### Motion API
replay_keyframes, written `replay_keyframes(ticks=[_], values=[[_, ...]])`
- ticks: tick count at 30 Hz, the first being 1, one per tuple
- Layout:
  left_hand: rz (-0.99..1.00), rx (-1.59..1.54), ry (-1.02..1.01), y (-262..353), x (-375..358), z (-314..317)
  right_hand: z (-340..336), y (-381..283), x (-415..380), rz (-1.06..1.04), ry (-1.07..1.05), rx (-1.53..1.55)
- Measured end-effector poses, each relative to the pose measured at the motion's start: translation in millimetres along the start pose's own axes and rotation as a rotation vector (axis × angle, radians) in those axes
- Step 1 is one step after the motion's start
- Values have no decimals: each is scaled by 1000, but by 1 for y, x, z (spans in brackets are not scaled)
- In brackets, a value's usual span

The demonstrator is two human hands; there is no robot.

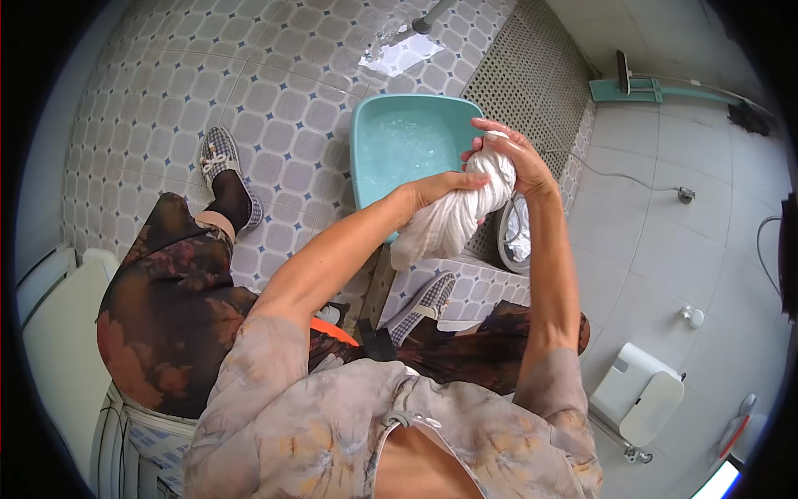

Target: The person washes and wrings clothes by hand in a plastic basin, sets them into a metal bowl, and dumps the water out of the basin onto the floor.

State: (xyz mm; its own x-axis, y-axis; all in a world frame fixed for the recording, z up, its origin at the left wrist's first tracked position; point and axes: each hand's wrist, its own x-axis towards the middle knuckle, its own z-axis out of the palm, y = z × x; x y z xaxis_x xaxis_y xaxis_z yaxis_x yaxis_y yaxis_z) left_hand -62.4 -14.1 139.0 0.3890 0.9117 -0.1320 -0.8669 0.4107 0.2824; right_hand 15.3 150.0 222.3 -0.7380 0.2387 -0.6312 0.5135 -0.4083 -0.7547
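Note:
A twisted white cloth (449,223) is stretched between my two hands, its looser end hanging toward my body. My left hand (439,188) is closed around the middle of the cloth, thumb lying across it. At the upper end, my right hand (519,158) grips the cloth with its palm and bent fingers; some fingertips are hidden behind the fabric. Both hands are just over the right side of a turquoise plastic basin (359,158), which holds water with bubbles or ripples on its surface.
Below my right hand, a round container (504,249) holds white fabric. A perforated mat (532,75) lies beyond the basin on the tiled floor (283,91). A grey pipe (424,23) stands near a wet patch. On the right wall are a hose (623,176) and a white water tank (636,395).

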Motion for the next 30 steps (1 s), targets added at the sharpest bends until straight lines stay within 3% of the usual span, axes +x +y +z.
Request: replay_keyframes(ticks=[5, 8, 12, 15, 17, 30], values=[[124, 345, 99, 4, 12, 5, 32, -21, -16, -70, 232, -399], [329, 471, 130, 5, 13, 22, 30, -25, -19, -117, 313, -674], [321, 459, 294, -5, 17, 35, 37, -27, -20, -179, 357, -1039], [520, 475, 325, -21, 27, 34, 46, -21, -19, -274, 355, -1253], [541, 623, 397, -28, 33, 27, 52, -14, -15, -359, 309, -1401], [574, 936, 915, -46, 50, -19, 75, 20, 44, -225, 331, -1730]])
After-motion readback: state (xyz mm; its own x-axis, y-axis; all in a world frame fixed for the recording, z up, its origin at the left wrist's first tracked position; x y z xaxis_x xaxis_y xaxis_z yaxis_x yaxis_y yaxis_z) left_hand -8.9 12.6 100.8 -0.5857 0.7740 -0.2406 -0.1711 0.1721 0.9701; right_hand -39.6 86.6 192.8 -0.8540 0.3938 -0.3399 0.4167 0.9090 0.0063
